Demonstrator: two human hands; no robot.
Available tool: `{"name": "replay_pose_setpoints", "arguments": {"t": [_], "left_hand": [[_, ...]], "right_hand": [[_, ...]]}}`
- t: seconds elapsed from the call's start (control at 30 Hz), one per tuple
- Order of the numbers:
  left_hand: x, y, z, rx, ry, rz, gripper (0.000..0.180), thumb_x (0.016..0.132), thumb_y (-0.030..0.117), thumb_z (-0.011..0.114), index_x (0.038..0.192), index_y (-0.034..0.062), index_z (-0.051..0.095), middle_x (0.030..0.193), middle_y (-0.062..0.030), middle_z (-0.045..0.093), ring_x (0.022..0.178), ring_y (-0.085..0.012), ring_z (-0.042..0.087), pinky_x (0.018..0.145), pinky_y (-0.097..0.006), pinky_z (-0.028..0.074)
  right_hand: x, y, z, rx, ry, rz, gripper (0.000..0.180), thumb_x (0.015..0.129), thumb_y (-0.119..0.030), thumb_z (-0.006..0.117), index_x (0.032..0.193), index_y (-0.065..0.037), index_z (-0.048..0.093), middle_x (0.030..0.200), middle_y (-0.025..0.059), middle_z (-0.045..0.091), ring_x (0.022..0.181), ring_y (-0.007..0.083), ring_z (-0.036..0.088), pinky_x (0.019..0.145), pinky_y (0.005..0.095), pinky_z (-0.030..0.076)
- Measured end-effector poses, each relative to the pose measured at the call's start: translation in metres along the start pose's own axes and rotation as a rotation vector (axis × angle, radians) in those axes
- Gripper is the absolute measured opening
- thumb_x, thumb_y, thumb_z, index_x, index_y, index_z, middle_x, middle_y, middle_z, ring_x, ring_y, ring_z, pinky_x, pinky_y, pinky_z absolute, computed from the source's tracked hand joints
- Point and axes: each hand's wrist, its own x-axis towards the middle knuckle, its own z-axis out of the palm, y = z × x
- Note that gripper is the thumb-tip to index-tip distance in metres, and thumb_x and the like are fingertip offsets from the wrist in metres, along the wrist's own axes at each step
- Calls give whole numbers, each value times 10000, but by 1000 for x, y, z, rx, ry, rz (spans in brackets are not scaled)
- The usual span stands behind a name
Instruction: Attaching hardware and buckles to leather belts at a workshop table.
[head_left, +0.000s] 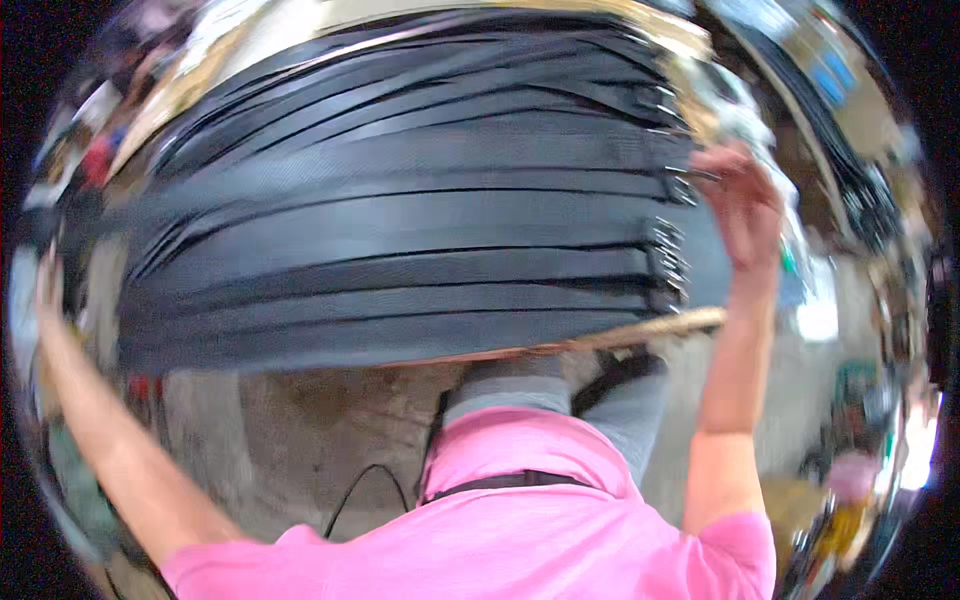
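Long black belts (430,220) lie side by side across a table, with shiny metal buckles (668,265) at their right ends. My right hand (740,195) is closed at the buckle end of one black belt (400,178), its fingers pinched at the metal. That belt runs leftward over the others and looks smeared by motion. My left hand (48,285) is stretched out at the far left, close to the belts' other ends. Its fingers are narrow and blurred, so whether they grip anything is unclear.
The table's wooden edge (640,332) runs in front of my legs. Whitish plastic wrapping (735,110) lies beyond the buckles. Further right hangs or lies another bundle of dark straps (830,120). A thin black cable (365,480) curves beside me over the grey floor (300,430).
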Motion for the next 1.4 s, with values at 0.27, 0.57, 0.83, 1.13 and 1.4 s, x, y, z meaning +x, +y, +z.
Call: {"name": "replay_pose_setpoints", "arguments": {"t": [0.27,0.57,0.83,1.13,1.4], "left_hand": [[-43,-216,290,-283,10,-520,463,800,171,650,1209,-36,579,1200,-128,591,1158,-277,513,956,-399,436],[-139,140,686,-169,-413,134,389,906,176,623,1237,-21,573,1185,-130,619,1120,-190,565,981,-300,420],[-267,322,917,-232,-899,872,276,831,159,684,1059,6,662,1071,-127,661,1010,-212,626,873,-330,484],[-316,371,1038,-76,-708,796,314,654,177,801,839,16,604,864,-155,625,874,-330,590,787,-406,467],[-329,378,1013,-155,-783,805,290,628,145,804,851,-3,694,827,-158,669,803,-288,651,756,-354,507]], "right_hand": [[-38,9,-1,-422,392,221,226,933,-188,558,1016,20,576,878,164,667,845,264,667,814,393,539],[-100,-8,-25,-584,643,420,261,927,-226,582,1049,5,586,935,160,679,865,238,680,823,353,544],[-175,-58,-59,-632,770,168,215,943,-244,562,947,-39,627,853,59,661,758,211,664,745,331,537],[-253,-114,-73,-598,950,-4,235,921,-261,579,920,-33,634,830,75,677,685,175,646,608,278,515],[-309,-108,-148,-368,632,-229,239,918,-237,563,936,-12,643,818,81,664,720,176,621,629,293,512]]}}
